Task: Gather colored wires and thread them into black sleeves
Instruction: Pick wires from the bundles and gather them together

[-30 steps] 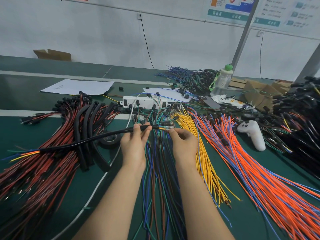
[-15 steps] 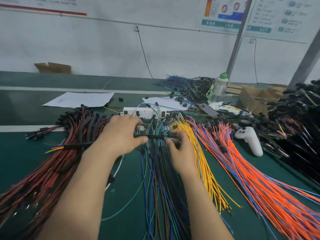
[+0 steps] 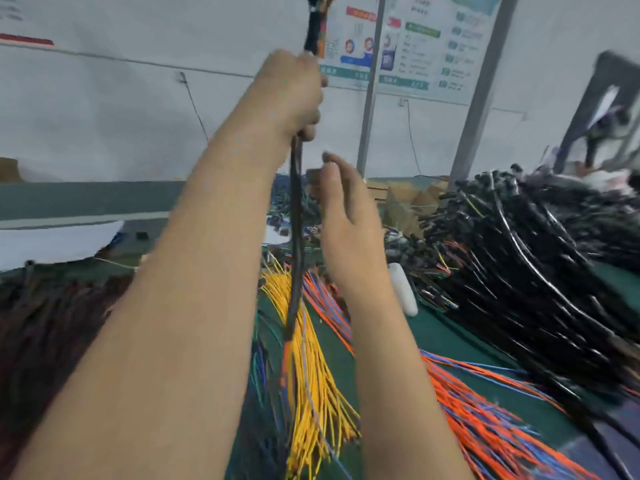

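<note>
1. Head view, the hold: the left hand was raised high and fisted round the black sleeve, which hung upright below the fist. I judge this let it drop straight so the wires inside could settle. (A short stub of sleeve with coloured wire ends stuck out above the fist.)
2. The right hand was open with straight fingers and held nothing. It was below the left fist and just beside the sleeve; whether it touched could not be told. It was probably placed to steady or stroke the sleeve.
3. The sleeve's lower end hung below both hands over the yellow wires, with a few coloured strands trailing out.
4. Room: there was free air around the raised fist. Right of the right hand a heap of black harnesses stood tall, with a white object and a strip of green table between. Orange-and-blue wires fanned beneath the right forearm, and red-and-black wires lay left of the left forearm.
</note>
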Demonstrator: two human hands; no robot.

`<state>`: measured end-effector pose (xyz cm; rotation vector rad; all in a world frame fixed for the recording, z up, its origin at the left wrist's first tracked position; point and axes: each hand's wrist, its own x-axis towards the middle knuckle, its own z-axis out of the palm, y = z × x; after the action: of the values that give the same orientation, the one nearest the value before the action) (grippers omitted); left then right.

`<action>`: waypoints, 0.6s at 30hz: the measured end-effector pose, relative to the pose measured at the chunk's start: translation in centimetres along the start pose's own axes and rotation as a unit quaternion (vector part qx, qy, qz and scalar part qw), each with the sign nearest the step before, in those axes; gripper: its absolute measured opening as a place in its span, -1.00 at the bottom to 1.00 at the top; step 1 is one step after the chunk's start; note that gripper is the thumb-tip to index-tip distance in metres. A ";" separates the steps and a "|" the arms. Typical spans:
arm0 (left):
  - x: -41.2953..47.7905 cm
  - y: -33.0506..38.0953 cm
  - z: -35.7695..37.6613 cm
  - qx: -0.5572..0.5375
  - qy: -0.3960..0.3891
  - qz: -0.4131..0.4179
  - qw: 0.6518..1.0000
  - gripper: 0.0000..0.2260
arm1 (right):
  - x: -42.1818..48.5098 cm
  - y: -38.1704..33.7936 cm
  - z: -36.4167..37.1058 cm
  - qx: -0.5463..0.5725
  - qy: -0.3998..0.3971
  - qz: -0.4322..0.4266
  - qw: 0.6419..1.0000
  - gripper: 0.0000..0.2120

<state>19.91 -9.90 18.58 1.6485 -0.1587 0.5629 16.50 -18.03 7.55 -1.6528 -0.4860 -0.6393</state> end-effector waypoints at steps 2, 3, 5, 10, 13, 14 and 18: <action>0.0 -1.0 6.5 -0.106 -0.019 -0.059 0.992 -0.76 | 1.1 0.6 -3.5 -0.107 0.010 -0.001 0.994 -0.73; -0.1 -2.1 9.5 -0.143 -0.011 -0.087 0.986 -0.76 | 1.6 1.6 -5.7 -0.175 0.021 0.020 0.984 -0.73; -0.5 -4.8 15.0 -0.204 -0.006 -0.160 0.966 -0.80 | 2.4 4.3 -10.7 -0.316 0.032 0.091 0.944 -0.73; -4.4 -14.4 26.2 -0.070 -0.251 -0.332 0.907 -0.77 | 1.8 12.8 -20.3 -0.499 0.056 0.370 0.782 -0.63; -6.8 -20.2 28.7 0.052 -0.332 -0.358 0.871 -0.82 | -0.9 17.6 -20.9 -0.485 0.059 0.438 0.754 -0.63; -7.2 -21.5 29.0 0.053 -0.327 -0.363 0.871 -0.79 | -1.8 18.7 -20.6 -0.487 0.069 0.431 0.756 -0.63; -6.0 -22.9 28.8 0.100 -0.325 -0.288 0.895 -0.67 | -1.5 19.0 -19.1 -0.491 0.142 0.354 0.783 -0.59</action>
<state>31.94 -35.05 -6.12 1.9218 -0.0896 -0.4534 24.74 -40.06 -5.57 -2.4289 0.8436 -0.5625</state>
